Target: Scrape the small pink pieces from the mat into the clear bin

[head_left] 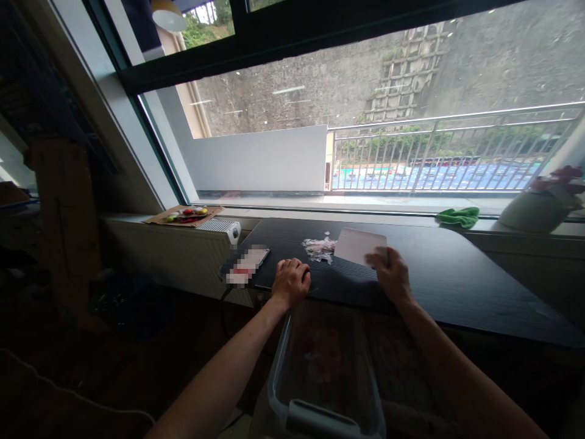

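So a clear bin is sitting closest, just below the counter's near edge, and it's looking too murky inside to make out what's in there. The left hand is resting on that near edge with its fingers curled in; can't tell if they're gripping anything. The right hand is coming out a bit blurry, but its fingers are pinching a white card. The card's other end is sitting right by a messy pile of scraps, left of the counter's middle and a bit nearer the far edge.

Biggest worry: those scraps are looking light and flaky, so a hard push with the card could be scattering them over the near edge, missing the bin. A pixelated flat thing is hugging the near left corner too, so one careless left-hand bump could be knocking it off.
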{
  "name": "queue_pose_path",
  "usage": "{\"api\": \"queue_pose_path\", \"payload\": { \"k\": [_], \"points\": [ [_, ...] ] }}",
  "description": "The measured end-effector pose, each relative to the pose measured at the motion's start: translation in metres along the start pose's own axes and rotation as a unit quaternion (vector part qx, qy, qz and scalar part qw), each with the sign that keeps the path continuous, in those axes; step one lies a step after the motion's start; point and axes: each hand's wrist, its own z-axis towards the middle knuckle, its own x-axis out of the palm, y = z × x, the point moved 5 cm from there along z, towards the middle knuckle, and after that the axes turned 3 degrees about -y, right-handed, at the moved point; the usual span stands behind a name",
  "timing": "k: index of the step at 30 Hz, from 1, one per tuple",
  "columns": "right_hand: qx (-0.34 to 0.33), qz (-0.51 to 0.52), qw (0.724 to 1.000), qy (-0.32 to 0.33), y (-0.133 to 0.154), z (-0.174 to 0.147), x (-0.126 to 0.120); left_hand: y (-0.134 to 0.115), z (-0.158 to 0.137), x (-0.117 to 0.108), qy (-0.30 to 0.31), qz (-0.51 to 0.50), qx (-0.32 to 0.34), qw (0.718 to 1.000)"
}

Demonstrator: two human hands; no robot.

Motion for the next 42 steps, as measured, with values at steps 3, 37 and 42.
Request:
{"api": "queue_pose_path", "payload": {
  "k": [3, 37, 42],
  "points": [
    [-0.042, -0.030, 0.998, 0.029, 0.004, -0.006, 0.006, 0.000, 0.000, 0.000, -0.001, 0.001, 0.001, 1.000],
    [-0.068, 0.016, 0.994, 0.085, 0.009, -0.011, 0.017, 0.000, 0.000, 0.001, 0.000, 0.012, 0.006, 1.000],
    [-0.076, 0.028, 0.984, 0.157, 0.011, -0.015, 0.029, 0.001, 0.000, 0.001, 0.000, 0.014, 0.007, 1.000]
  ]
}}
